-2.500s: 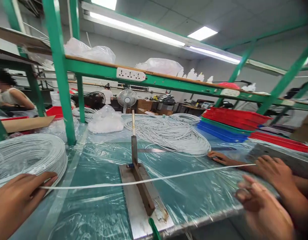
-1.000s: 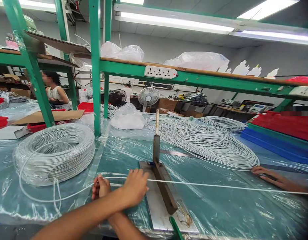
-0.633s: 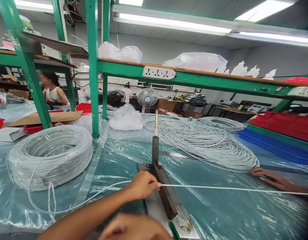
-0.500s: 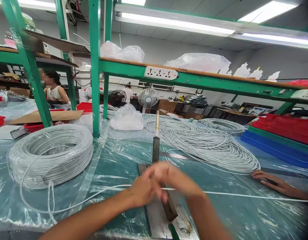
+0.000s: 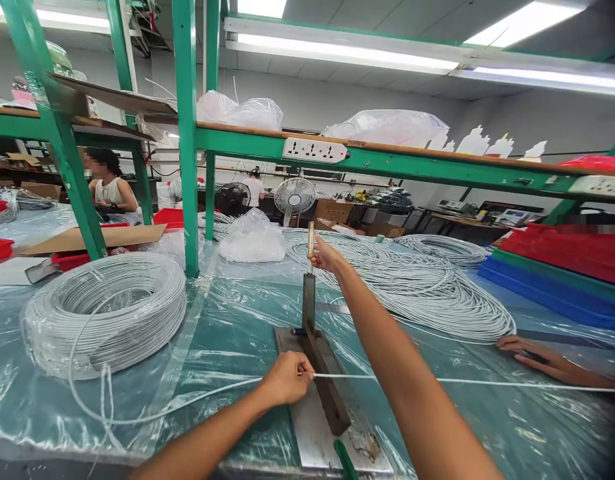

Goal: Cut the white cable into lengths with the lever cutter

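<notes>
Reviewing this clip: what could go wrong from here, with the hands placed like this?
1. The left hand pinches the white cable right beside the metal bar, while the right hand grips the upright handle. If the handle swings down, fingers might get pinched.
2. The cable's slack loop near the wrapped coil could snag.
3. The cable runs close by another person's hand, so a sharp tug might brush that arm.

Your right forearm [image 5: 402, 363] hides a stretch of the white cable [image 5: 492, 383]. Your left hand [image 5: 290, 379] covers the cable's gripped part. View edge cuts the cable and a co-worker's arm [image 5: 590, 380] near 4 o'clock, the green piece [image 5: 344, 457] at 6 o'clock.
</notes>
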### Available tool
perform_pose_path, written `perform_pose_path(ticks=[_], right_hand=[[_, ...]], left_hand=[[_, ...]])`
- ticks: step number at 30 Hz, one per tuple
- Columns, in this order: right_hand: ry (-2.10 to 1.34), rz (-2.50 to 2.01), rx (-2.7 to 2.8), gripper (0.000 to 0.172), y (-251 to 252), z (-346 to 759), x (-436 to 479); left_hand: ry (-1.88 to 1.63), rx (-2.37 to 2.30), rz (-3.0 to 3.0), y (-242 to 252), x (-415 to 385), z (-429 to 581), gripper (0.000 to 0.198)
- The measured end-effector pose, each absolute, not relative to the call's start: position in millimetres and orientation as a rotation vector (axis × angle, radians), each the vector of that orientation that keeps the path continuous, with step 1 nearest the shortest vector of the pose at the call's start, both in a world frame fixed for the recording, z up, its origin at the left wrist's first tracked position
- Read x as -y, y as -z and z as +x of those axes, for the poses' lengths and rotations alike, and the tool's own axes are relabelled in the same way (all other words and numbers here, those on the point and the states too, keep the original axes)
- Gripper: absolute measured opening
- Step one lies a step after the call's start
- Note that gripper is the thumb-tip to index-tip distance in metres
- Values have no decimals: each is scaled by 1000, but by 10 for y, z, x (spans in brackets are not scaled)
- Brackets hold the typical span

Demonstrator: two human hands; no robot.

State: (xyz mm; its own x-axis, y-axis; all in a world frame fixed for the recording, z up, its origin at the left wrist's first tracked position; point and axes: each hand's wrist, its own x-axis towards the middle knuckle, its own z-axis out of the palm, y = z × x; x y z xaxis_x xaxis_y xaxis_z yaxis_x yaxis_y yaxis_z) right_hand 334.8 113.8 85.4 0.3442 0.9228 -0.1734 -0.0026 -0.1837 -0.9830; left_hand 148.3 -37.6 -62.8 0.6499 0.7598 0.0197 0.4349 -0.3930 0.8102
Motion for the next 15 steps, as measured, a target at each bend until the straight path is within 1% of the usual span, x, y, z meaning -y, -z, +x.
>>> perform_pose_path(ticks=[1,2,5,8,11,15], right_hand=[[-1062,-1498,868,37,-874,3339,-1117],[-1063,-1485,863,40,-900,3333,-1081],[-1060,-1432,861,48,-1004,3330,-865],[-1060,-1365,875,52,-1124,3339,-477],[-1067,-1313,872,50,-1196,3333,49],[-1065,-1382,744,38,-1102,3268,813]], left_hand=[[-517,-937,1985,649,364,1504,13],[-538,-948,1932,671,351,1528,15],[-612,-1003,1797,742,313,1618,29],[-646,-1071,1701,808,276,1709,33],[-635,-1138,1642,846,262,1766,34],[-612,-1208,1620,829,293,1779,32]])
